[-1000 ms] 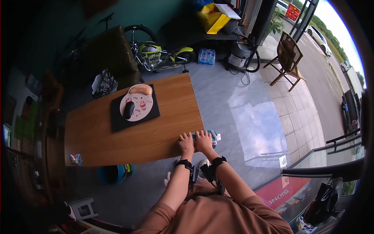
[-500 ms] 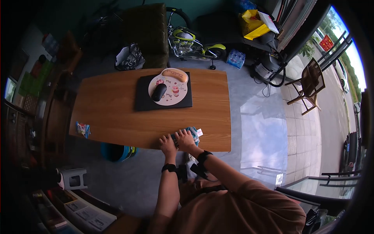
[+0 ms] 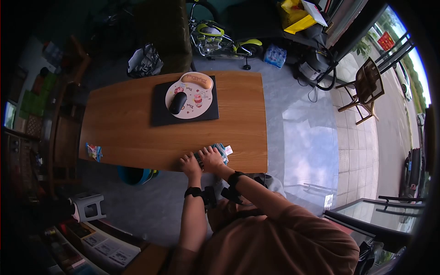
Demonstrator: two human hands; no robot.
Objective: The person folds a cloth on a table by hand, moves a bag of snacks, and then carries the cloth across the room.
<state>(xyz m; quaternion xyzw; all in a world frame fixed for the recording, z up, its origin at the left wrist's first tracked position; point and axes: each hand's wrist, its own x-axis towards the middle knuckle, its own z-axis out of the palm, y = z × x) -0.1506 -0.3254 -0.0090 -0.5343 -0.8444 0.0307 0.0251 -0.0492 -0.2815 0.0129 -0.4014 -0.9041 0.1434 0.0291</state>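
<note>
Near the table's front edge lies a small teal-and-dark bundle, apparently cloth (image 3: 222,149), with a white tag (image 3: 229,150) at its right end. My right hand (image 3: 211,159) lies over it, fingers curled down onto the top. At its darker left end is my left hand (image 3: 190,165), close beside the right, with bent fingers against the bundle. Both hands cover much of it, so its exact kind cannot be made out. Black straps with small devices are around both wrists.
A wooden table (image 3: 133,133) carries a black laptop-like slab (image 3: 160,105), a round mouse pad (image 3: 201,110), a black mouse (image 3: 178,103) and a small colourful packet (image 3: 94,152). A teal bucket (image 3: 133,175) is below the front edge. A chair (image 3: 365,89) stands right.
The whole view has shifted slightly, so the table appears a little higher and further left. Both hands stay on the teal bundle, the right one lying a little flatter.
</note>
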